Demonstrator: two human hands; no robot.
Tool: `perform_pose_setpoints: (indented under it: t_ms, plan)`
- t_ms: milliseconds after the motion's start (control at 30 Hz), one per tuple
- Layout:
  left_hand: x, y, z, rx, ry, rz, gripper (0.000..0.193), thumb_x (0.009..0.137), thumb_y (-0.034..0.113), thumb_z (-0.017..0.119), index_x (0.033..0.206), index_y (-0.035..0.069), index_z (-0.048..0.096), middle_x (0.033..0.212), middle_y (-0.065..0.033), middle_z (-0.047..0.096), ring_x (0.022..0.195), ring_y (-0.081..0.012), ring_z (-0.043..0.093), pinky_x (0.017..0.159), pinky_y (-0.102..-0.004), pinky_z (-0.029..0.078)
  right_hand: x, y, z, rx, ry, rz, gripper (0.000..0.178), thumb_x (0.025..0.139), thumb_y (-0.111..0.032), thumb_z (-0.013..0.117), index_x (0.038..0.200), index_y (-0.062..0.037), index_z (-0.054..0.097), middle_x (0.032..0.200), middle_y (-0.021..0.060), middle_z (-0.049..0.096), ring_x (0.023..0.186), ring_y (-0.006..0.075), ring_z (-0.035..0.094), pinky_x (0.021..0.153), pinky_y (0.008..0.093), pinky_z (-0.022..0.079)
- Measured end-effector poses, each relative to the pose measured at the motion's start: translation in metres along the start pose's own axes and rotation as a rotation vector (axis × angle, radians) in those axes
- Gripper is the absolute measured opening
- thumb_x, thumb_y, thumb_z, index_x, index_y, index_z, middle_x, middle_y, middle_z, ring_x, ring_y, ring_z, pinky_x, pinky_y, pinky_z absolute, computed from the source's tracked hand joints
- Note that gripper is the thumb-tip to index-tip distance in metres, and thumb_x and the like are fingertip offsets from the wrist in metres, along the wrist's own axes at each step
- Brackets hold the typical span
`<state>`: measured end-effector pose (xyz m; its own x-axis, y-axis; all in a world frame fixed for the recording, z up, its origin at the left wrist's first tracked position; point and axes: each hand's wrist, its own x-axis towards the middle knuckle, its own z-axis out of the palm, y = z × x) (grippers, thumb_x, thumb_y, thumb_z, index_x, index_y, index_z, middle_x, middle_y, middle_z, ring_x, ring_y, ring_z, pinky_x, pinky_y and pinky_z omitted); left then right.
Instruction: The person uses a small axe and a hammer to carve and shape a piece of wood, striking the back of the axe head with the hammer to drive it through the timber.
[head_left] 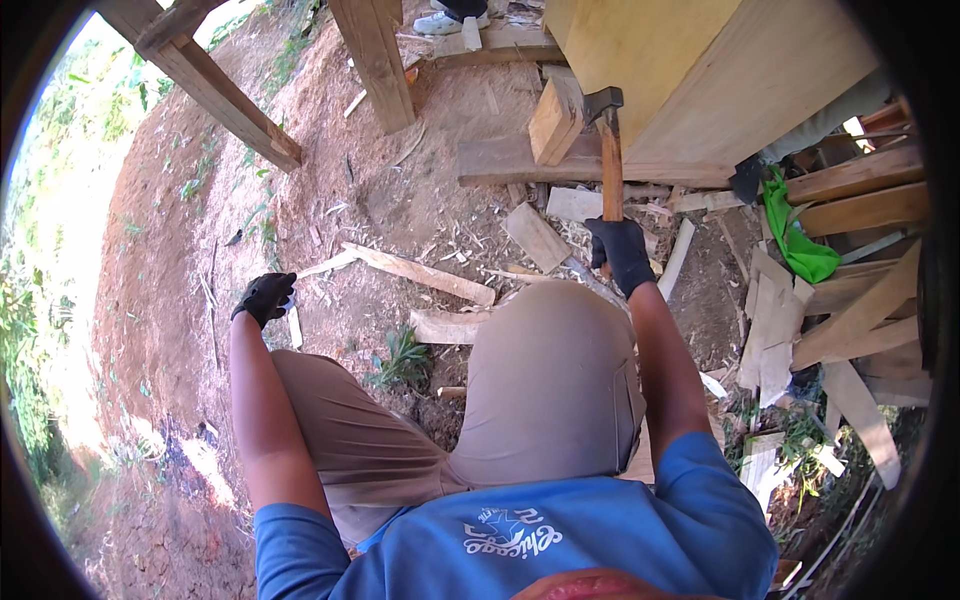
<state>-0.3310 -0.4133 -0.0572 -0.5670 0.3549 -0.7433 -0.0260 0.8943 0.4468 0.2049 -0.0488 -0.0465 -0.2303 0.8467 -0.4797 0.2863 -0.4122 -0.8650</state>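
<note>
Chip-strewn earth beneath a dark-gloved grip on a wooden handle

Sunlit greenery lines the far left, beside a reddish dirt slope. Next comes the left hand, in a dark glove, held out low with its fingers curled; whether it has hold of anything, I cannot tell. Just right of it, a long pale wood strip lies on the ground, with a small green plant below. Near the top, a squared wood block stands tilted against a beam. Beside the block is the dark head of a hand tool; contact is unclear. The right hand, also gloved, is closed around the lower handle. Further right are a large wooden panel, a bright green cloth and piled boards.
</note>
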Motion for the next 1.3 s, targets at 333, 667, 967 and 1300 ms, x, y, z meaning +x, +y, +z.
perform_pose_setpoints:
  t_ms: [333,667,967,1300]
  plan:
    - [0.017,0.005,0.011,0.002,-0.048,-0.008,0.046,0.098,0.044,0.071,0.131,0.013,0.067,0.109,-0.0021,0.070,0.089,-0.0148,0.062,0.082,-0.0396,0.054,-0.110,-0.212,-0.060,0.014,0.103,-0.833,0.034,0.094,-0.025,0.078,0.071,-0.0097,0.059,0.057,-0.0006,0.054,0.051,0.0101,0.050,0.054,0.0292,0.039]
    - [0.030,0.014,0.016,0.014,-0.073,0.029,0.047,0.097,0.044,0.072,0.132,0.012,0.067,0.111,-0.0025,0.069,0.090,-0.0153,0.062,0.080,-0.0385,0.055,-0.119,-0.269,-0.052,0.174,0.046,-1.319,0.021,0.103,-0.015,0.061,0.084,-0.0061,0.061,0.075,0.0011,0.047,0.071,0.0137,0.047,0.077,0.0338,0.048]
    - [0.009,-0.001,0.001,0.049,-0.052,-0.055,0.046,0.099,0.046,0.069,0.134,0.015,0.067,0.121,-0.0050,0.070,0.104,-0.0199,0.065,0.087,-0.0422,0.057,0.072,0.095,0.031,-0.577,0.232,-0.315,0.033,0.084,-0.036,0.071,0.079,-0.0036,0.070,0.056,0.0136,0.064,0.050,0.0264,0.067,0.054,0.0435,0.055]
    - [0.009,-0.001,0.003,0.026,-0.017,-0.007,0.042,0.097,0.041,0.074,0.123,0.009,0.069,0.111,-0.0065,0.073,0.091,-0.0184,0.066,0.078,-0.0392,0.059,0.048,0.053,0.010,0.110,0.029,0.066,0.027,0.090,-0.021,0.073,0.071,-0.0083,0.059,0.055,0.0040,0.054,0.040,0.0186,0.050,0.039,0.0375,0.044]
